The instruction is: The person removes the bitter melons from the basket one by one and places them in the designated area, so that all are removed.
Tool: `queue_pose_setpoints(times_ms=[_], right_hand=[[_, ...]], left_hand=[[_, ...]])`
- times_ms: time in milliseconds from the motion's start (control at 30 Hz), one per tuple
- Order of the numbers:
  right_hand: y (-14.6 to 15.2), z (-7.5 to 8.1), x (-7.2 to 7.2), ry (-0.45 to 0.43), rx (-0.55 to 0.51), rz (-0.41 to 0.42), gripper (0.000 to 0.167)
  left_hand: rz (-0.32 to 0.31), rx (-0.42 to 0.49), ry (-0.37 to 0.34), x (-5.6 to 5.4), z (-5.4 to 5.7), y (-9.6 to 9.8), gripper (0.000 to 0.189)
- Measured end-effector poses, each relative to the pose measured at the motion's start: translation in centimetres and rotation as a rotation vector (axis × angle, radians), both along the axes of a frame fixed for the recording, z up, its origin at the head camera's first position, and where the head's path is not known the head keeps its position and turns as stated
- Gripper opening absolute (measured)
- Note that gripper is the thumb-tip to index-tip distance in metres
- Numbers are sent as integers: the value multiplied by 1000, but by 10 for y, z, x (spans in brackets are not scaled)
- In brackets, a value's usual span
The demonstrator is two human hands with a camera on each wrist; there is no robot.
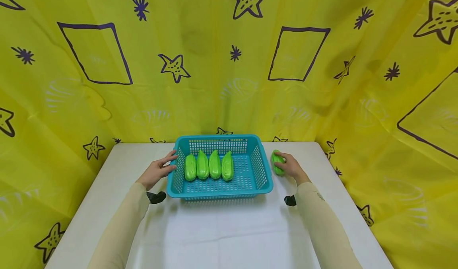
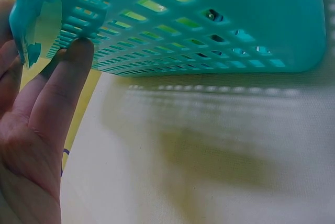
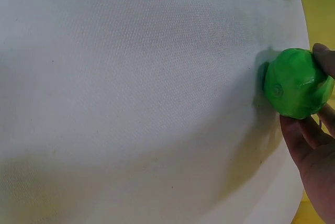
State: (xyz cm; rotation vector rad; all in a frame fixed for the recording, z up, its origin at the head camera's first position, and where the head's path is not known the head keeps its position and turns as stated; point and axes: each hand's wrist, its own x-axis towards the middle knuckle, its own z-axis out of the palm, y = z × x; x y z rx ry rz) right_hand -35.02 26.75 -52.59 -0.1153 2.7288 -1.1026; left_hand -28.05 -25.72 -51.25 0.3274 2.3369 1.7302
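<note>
A blue-green plastic basket (image 1: 220,195) stands on the white table, with several shiny green gourds (image 1: 214,164) lying side by side in its left half. My left hand (image 1: 157,171) holds the basket's left rim. In the left wrist view, fingers (image 2: 65,85) press on its perforated outer wall. To the right of the basket, my right hand (image 1: 291,166) grips another green gourd (image 1: 277,163) from its right side. The right wrist view shows the rounded end of this gourd (image 3: 296,85), held between thumb and fingers, close over the tabletop.
The white table (image 1: 222,237) runs toward me in front of the basket. A yellow curtain (image 1: 214,102) with dark star drawings hangs behind the table and along both sides. Dark wrist-worn pieces (image 1: 156,197) show beneath both wrists.
</note>
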Motion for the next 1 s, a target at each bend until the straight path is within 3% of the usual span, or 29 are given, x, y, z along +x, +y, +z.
queue_pose_setpoints(times_ms=[600, 1000], right_hand=[[-1, 4, 4, 51, 38, 48, 52], [4, 2, 1, -52, -14, -30, 62]], left_hand=[[9, -1, -7, 0, 0, -1, 58], [-9, 5, 11, 0, -1, -1, 60]])
